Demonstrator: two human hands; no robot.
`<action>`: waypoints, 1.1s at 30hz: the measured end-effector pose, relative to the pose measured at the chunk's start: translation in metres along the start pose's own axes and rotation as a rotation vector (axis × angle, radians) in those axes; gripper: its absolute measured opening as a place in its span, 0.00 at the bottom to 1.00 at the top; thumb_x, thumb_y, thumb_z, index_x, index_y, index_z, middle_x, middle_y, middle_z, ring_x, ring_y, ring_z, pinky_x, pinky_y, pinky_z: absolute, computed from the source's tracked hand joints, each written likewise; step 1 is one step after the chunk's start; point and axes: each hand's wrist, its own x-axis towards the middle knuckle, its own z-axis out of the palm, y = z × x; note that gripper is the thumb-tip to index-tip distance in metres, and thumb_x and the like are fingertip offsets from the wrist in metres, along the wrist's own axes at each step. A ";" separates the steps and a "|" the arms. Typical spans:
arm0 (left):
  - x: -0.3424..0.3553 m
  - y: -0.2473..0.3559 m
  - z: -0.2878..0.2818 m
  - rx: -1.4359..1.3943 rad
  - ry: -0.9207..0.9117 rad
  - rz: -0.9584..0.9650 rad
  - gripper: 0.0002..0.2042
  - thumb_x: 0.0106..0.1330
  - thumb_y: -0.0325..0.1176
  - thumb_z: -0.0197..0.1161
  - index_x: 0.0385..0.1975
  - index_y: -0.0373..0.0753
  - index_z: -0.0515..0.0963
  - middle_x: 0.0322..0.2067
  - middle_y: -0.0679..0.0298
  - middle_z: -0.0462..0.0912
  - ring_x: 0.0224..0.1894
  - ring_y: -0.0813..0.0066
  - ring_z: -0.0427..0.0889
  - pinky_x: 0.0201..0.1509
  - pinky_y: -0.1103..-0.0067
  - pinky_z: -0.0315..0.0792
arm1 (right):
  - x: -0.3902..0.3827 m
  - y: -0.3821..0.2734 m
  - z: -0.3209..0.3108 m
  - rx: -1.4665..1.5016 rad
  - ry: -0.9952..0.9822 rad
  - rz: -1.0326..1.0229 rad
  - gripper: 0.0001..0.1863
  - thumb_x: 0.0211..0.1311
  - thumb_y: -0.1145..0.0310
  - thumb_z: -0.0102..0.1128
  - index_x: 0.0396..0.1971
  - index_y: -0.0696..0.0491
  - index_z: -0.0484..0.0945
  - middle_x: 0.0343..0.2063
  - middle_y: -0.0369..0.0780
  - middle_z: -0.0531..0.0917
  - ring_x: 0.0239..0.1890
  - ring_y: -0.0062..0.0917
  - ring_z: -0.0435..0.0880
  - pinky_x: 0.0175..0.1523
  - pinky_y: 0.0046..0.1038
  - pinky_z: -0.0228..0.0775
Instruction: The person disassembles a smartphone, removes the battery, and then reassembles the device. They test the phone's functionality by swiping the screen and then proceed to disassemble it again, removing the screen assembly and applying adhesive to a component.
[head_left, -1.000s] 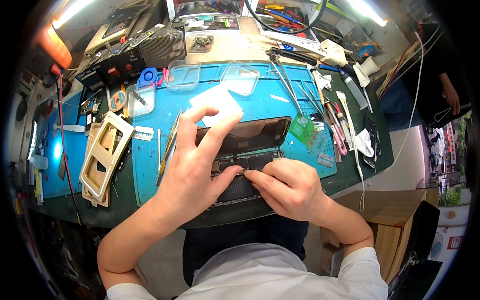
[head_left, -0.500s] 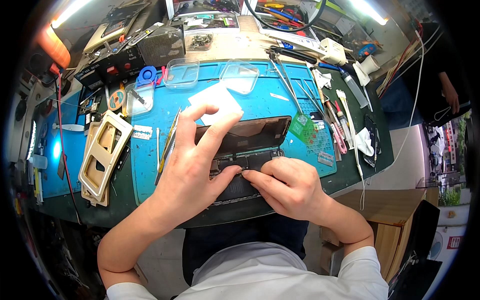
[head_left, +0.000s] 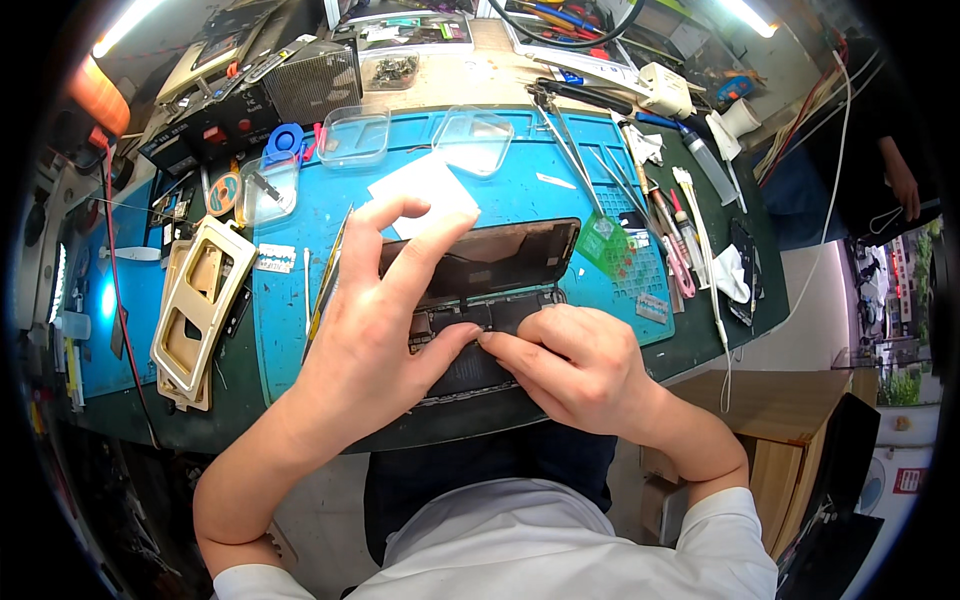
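An opened phone lies on the blue mat in front of me, its dark insides facing up. The screen panel stands tilted up along the phone's far side. My left hand is spread open over the phone's left part, index and middle fingers raised and apart. Its thumb tip touches the phone's inside near the middle. Curled closed over the right part, my right hand has its fingertips pinched right beside that thumb. Whatever they grip, if anything, is too small to make out. The palms hide both ends of the phone.
Beyond the phone lie a white paper sheet and clear plastic boxes. Beige metal frames lie to the left. Tweezers, a green circuit piece and a syringe are on the right. Another person's hand shows far right.
The bench appears shifted slightly up and left. Both hands keep nearly the same pose at the phone, with their tips still together.
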 end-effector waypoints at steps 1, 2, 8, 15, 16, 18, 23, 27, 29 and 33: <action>0.000 0.000 0.000 0.005 0.003 0.007 0.42 0.48 0.22 0.81 0.67 0.45 0.73 0.65 0.55 0.64 0.55 0.58 0.74 0.59 0.67 0.76 | 0.000 0.000 0.000 0.002 0.002 0.000 0.17 0.47 0.77 0.74 0.41 0.55 0.88 0.27 0.34 0.77 0.25 0.25 0.78 0.27 0.28 0.68; 0.000 -0.001 0.000 0.025 0.008 0.021 0.42 0.47 0.22 0.81 0.67 0.44 0.73 0.64 0.55 0.64 0.55 0.58 0.74 0.60 0.67 0.75 | 0.000 0.000 0.000 -0.007 0.000 -0.005 0.16 0.48 0.76 0.72 0.41 0.55 0.88 0.27 0.34 0.76 0.25 0.24 0.78 0.28 0.27 0.69; 0.001 -0.002 0.001 0.090 0.015 0.066 0.42 0.47 0.21 0.80 0.68 0.44 0.72 0.64 0.54 0.64 0.55 0.57 0.74 0.59 0.67 0.75 | -0.001 0.001 0.001 0.014 0.007 0.002 0.17 0.47 0.77 0.75 0.41 0.54 0.88 0.27 0.34 0.77 0.25 0.25 0.78 0.27 0.28 0.69; -0.001 0.000 0.002 0.048 0.000 0.006 0.42 0.46 0.21 0.80 0.67 0.43 0.73 0.64 0.54 0.64 0.58 0.58 0.73 0.62 0.68 0.73 | -0.001 0.001 0.001 -0.008 0.000 -0.012 0.16 0.49 0.73 0.69 0.42 0.55 0.87 0.28 0.33 0.75 0.26 0.23 0.77 0.28 0.26 0.69; -0.001 0.000 0.002 0.049 0.000 0.004 0.42 0.46 0.21 0.80 0.67 0.43 0.73 0.64 0.54 0.64 0.58 0.57 0.73 0.62 0.68 0.72 | -0.001 0.002 0.001 -0.019 -0.005 -0.023 0.17 0.50 0.72 0.66 0.42 0.55 0.86 0.28 0.33 0.74 0.26 0.22 0.77 0.29 0.25 0.70; -0.001 -0.001 0.002 0.044 0.001 0.010 0.42 0.46 0.21 0.81 0.67 0.43 0.73 0.64 0.54 0.64 0.58 0.57 0.73 0.62 0.68 0.72 | -0.002 0.002 0.000 -0.036 -0.015 -0.030 0.17 0.50 0.71 0.66 0.43 0.55 0.86 0.29 0.33 0.74 0.26 0.21 0.76 0.29 0.25 0.69; 0.000 0.000 0.002 0.066 0.000 0.024 0.43 0.46 0.21 0.81 0.67 0.43 0.72 0.64 0.54 0.64 0.58 0.57 0.72 0.62 0.68 0.72 | -0.002 0.002 0.001 -0.055 -0.019 -0.037 0.17 0.51 0.71 0.66 0.43 0.54 0.86 0.29 0.32 0.73 0.27 0.21 0.76 0.28 0.25 0.67; 0.000 0.000 0.002 0.067 0.002 0.028 0.43 0.45 0.21 0.81 0.67 0.43 0.72 0.64 0.54 0.64 0.58 0.57 0.72 0.62 0.68 0.72 | 0.000 -0.001 -0.001 -0.053 -0.032 -0.014 0.17 0.49 0.73 0.72 0.42 0.53 0.87 0.28 0.33 0.76 0.25 0.22 0.77 0.27 0.26 0.68; 0.000 0.000 0.002 0.069 0.002 0.029 0.43 0.46 0.21 0.81 0.67 0.43 0.72 0.64 0.54 0.64 0.58 0.57 0.72 0.62 0.68 0.72 | 0.000 -0.001 -0.001 -0.059 -0.034 -0.016 0.17 0.48 0.73 0.72 0.42 0.53 0.87 0.28 0.33 0.76 0.25 0.22 0.77 0.27 0.26 0.68; 0.000 0.001 0.001 0.073 0.001 0.033 0.43 0.46 0.21 0.80 0.68 0.43 0.72 0.64 0.54 0.64 0.58 0.57 0.72 0.62 0.68 0.72 | -0.002 0.001 0.001 -0.080 -0.025 -0.043 0.17 0.50 0.70 0.66 0.44 0.54 0.86 0.28 0.32 0.73 0.26 0.20 0.75 0.28 0.25 0.67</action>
